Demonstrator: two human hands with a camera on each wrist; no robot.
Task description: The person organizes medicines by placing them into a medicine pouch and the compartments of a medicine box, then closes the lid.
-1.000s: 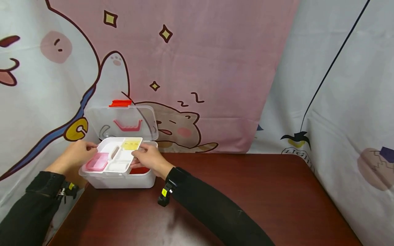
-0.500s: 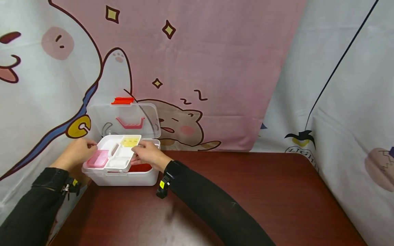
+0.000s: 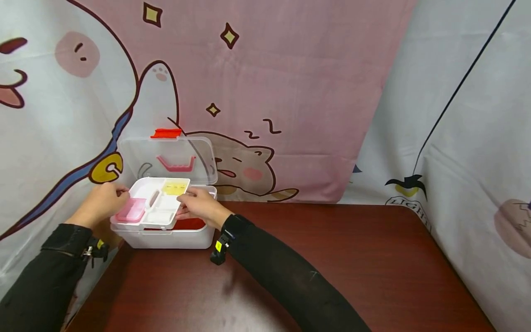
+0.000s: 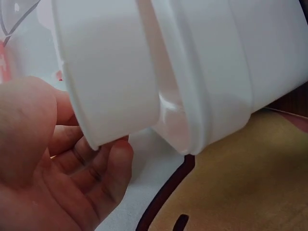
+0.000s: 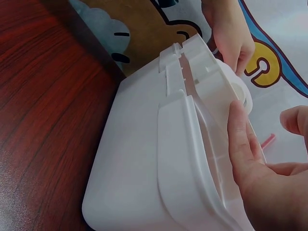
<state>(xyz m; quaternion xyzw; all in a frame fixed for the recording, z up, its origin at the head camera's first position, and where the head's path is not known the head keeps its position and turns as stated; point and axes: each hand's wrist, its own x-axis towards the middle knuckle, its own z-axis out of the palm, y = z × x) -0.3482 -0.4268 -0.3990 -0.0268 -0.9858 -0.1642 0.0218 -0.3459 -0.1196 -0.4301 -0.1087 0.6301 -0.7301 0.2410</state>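
A white divided tray (image 3: 163,213) with a pink lid (image 3: 131,210) at its left and a yellow lid (image 3: 174,186) at its back right lies over the left part of a white plastic storage box (image 3: 176,240). In the left wrist view, a gap shows between tray and box rim. My left hand (image 3: 101,203) grips the tray's left rim, fingers curled at its edge. At the opposite side my right hand (image 3: 201,207) holds the right edge, thumb above and fingers under it. Something red (image 3: 189,224) shows inside the box beside the tray.
The box's clear lid (image 3: 199,159) stands raised behind it, with a red latch (image 3: 166,133) and a pink handle (image 3: 176,167). Brown tabletop (image 3: 332,263) extends to the right. A printed cloth (image 3: 298,92) hangs behind the table.
Both hands have shifted the tray slightly left and a little up relative to the box. The head view has also moved slightly. Both hands have kept hold of the tray.
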